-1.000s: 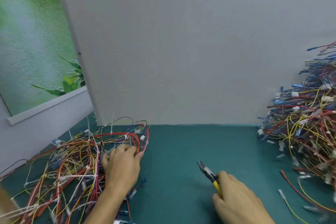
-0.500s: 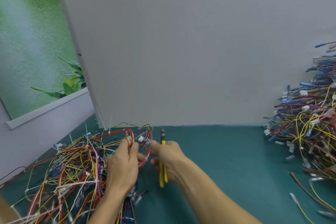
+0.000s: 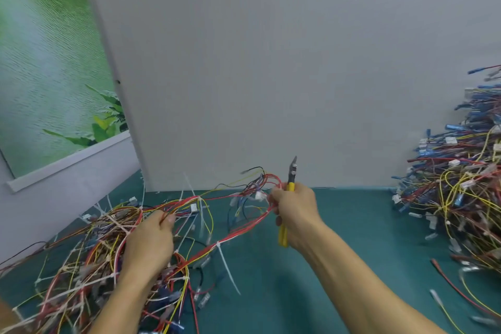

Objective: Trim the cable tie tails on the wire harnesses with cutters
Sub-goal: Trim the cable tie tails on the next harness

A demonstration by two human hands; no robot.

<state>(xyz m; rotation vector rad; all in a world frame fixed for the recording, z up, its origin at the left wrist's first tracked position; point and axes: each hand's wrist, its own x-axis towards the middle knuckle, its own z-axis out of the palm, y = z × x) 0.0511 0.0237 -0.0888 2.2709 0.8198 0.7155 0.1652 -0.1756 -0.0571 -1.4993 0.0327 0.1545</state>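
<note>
Head cam: R hand (image 3: 294, 211) is clenched round the yellow-handled cutters (image 3: 292, 174), tip up, blades together, and also pinches one end of a red wire harness (image 3: 238, 226). L hand (image 3: 149, 241) grips its other end atop the tangled pile (image 3: 78, 266) at left. The harness is strung btwn both hands, w/ a white cable tie tail (image 3: 229, 270) hanging down over the green mat (image 3: 352, 225). Second pile (image 3: 461, 198) sits far right.
</note>
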